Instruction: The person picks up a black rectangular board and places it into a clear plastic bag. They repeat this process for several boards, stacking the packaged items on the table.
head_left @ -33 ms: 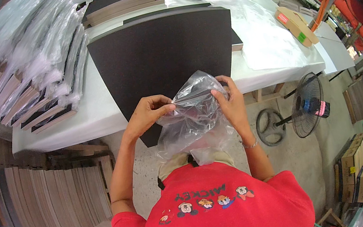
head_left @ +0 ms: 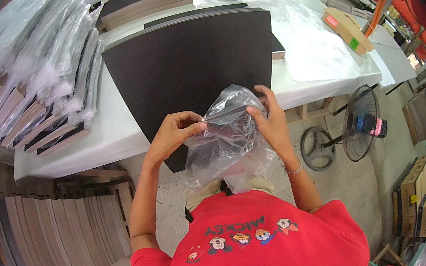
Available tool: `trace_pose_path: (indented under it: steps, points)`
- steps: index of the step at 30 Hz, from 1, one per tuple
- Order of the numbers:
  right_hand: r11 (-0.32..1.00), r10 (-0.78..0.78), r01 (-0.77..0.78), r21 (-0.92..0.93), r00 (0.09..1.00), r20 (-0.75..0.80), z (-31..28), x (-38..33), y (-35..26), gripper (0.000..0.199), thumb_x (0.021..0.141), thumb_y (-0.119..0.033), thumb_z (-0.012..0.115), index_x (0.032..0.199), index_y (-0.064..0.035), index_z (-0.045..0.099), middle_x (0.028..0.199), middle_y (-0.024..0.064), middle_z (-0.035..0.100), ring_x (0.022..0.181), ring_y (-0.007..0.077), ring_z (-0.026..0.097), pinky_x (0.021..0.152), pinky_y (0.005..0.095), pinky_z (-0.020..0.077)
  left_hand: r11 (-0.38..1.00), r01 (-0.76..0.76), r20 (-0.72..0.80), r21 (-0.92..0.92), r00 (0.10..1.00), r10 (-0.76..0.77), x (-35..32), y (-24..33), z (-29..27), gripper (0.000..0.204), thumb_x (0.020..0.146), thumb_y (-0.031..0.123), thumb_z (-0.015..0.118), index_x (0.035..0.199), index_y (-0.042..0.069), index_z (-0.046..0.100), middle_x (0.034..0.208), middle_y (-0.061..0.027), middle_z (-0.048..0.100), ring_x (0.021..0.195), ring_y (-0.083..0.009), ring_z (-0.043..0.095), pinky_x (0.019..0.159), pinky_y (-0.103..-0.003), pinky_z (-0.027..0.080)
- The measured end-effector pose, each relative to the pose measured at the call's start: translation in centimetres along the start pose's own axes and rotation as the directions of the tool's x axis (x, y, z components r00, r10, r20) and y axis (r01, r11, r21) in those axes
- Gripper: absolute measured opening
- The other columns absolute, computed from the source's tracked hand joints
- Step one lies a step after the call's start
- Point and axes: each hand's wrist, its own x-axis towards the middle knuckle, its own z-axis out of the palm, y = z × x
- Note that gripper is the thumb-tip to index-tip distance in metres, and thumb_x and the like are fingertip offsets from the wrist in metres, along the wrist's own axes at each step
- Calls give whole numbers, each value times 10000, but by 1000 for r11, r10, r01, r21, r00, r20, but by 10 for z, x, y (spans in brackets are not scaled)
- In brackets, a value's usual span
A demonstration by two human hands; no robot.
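At the centre of the frame both hands work the mouth of a clear plastic bag (head_left: 228, 142), which hangs crumpled down toward the red shirt (head_left: 250, 242). The left hand (head_left: 172, 134) pinches the bag's top edge between thumb and curled fingers. The right hand (head_left: 271, 122) grips the opposite side, fingers straighter and spread along the film, seemingly rubbing the two layers apart, though the plastic blurs the fingertips. Just above the hands, a large black board (head_left: 192, 65) lies on the white table (head_left: 89, 145), its near end overhanging the edge, within easy reach. Stacks of bagged boards (head_left: 37, 81) fill the upper left. A floor fan (head_left: 358, 123) stands at the right.
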Motion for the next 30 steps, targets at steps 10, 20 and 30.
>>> trace_pose_path:
  steps: [10,20,30]
  points:
    - [760,-543,643,-92,708,452,1,18,-47,583,659,-258,758,1191,-134,553,1112,125,515,1054,308,475,904,408,360,931,111,187,-347,981,-48,1,5,8,299,792,270,722,914,13,632,770,4,577,718,-71,528,651,-224,436]
    - [880,-472,357,313,727,498,34,1,-32,632,738,50,653,1302,-103,414,1216,164,432,911,248,565,808,338,469,915,123,26,-385,992,-123,-14,4,6,328,832,302,674,978,10,640,815,-23,599,713,-81,526,632,-242,431]
    - [905,-416,299,301,764,493,28,2,-39,626,748,57,618,1314,-123,422,1191,160,436,966,286,528,797,348,476,982,-23,-103,190,994,43,-34,25,6,342,833,302,647,908,-32,655,718,-41,592,649,-89,516,592,-248,419]
